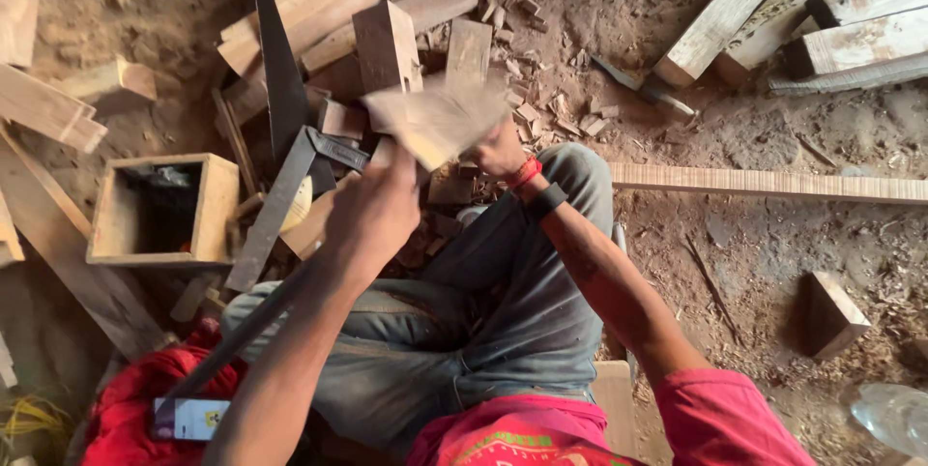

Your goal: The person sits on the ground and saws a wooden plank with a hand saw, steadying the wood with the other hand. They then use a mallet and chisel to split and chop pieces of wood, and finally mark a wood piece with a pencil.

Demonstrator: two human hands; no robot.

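Observation:
A small flat piece of pale wood (pixel 435 120), blurred by motion, is held up in front of me over my knees. My left hand (pixel 372 215) grips its near lower edge, seen from the back of the hand. My right hand (pixel 501 149) holds its right edge; the wrist wears a red thread and a black band. I sit low, knees in grey trousers, with a pile of wood offcuts (pixel 387 41) on the dirt ground just beyond the piece.
A metal try square (pixel 290 186) and a dark saw blade (pixel 280 70) lie by the offcuts. An open wooden box (pixel 164 210) sits at left. A long plank (pixel 773 184) and stacked timber (pixel 831 21) lie at right, with a wood block (pixel 833 316).

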